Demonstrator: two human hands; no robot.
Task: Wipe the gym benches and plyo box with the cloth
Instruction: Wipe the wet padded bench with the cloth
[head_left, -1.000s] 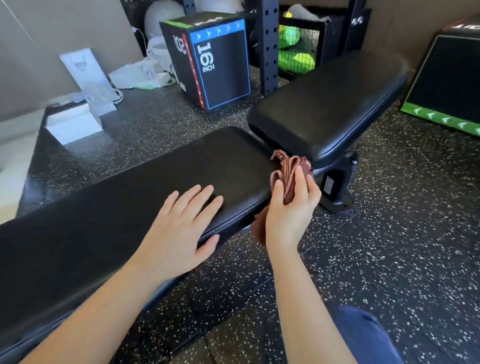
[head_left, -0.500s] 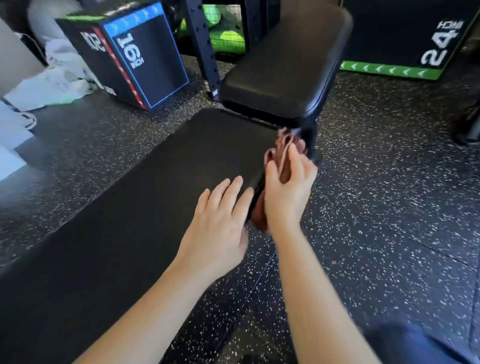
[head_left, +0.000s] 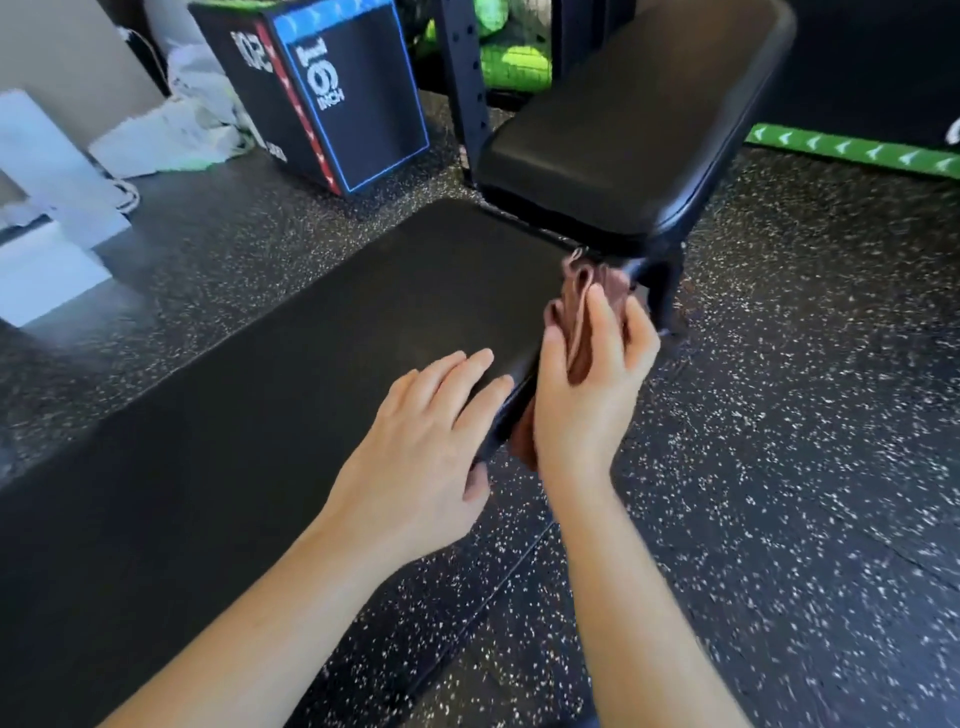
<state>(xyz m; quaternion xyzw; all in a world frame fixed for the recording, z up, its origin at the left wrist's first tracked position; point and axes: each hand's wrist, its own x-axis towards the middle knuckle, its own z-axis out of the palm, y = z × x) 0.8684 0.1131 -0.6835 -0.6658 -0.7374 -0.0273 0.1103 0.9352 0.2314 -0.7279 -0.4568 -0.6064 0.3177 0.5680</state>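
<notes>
Right hand (head_left: 587, 387) bunches the brown cloth (head_left: 597, 283) against the long bench (head_left: 363, 338) pad's right edge, near its far corner, with thumb and fingers curled round it. Left hand (head_left: 426, 431) lies flat by that edge, fingers straight, steadying. Edge-wiping, I'd say. Next, probably the raised seat pad (head_left: 623, 119) just beyond. The plyo box (head_left: 332, 88) waits well apart.

Speckled rubber floor (head_left: 805, 415), black rack upright (head_left: 464, 78)

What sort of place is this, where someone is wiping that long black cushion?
Most likely a gym or home workout room. You can see a padded black bench, a plyo box marked 16 INCH, speckled rubber flooring, and a perforated steel rack upright behind.
</notes>
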